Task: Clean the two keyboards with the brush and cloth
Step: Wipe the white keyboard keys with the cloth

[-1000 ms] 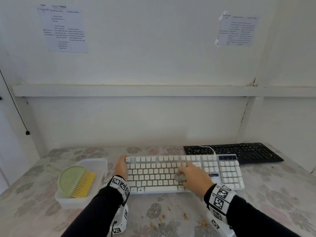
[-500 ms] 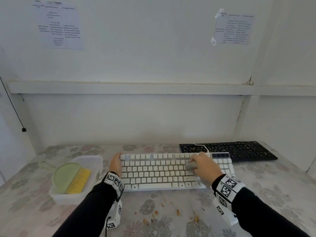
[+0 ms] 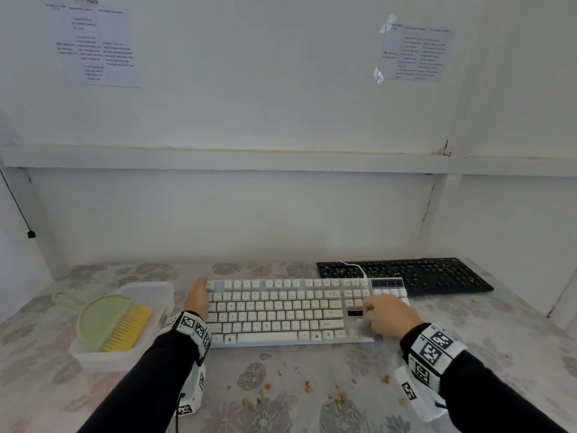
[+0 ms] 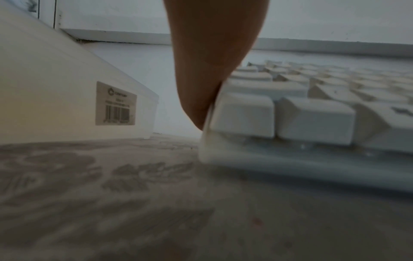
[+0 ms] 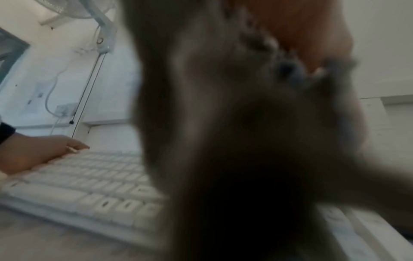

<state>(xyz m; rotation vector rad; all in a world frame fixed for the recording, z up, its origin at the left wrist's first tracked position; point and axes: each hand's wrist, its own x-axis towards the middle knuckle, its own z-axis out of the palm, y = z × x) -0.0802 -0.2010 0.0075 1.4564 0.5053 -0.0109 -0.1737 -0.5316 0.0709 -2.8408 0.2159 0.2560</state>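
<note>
A white keyboard point(image 3: 274, 310) lies in the middle of the flowered table, with a black keyboard point(image 3: 421, 273) behind it at the right. My left hand point(image 3: 197, 300) lies straight against the white keyboard's left end, its finger point(image 4: 212, 53) pressed on the side edge. My right hand point(image 3: 388, 317) grips a grey cloth point(image 3: 367, 318) bunched on the keys at the right end of the white keyboard. That cloth point(image 5: 245, 141) fills most of the right wrist view. A yellow-bristled brush point(image 3: 125, 328) with a green dustpan point(image 3: 100, 320) lies in a container at the left.
The translucent plastic container point(image 3: 150, 289) stands close to the white keyboard's left end. Brown crumbs point(image 3: 307, 385) are scattered on the tablecloth in front of the keyboard. A white wall and ledge close off the back, and a white cable point(image 3: 352, 265) crosses the black keyboard.
My right hand has slid the cloth rightward along the white keyboard, from its middle keys to its right end. The left hand has stayed on the left end.
</note>
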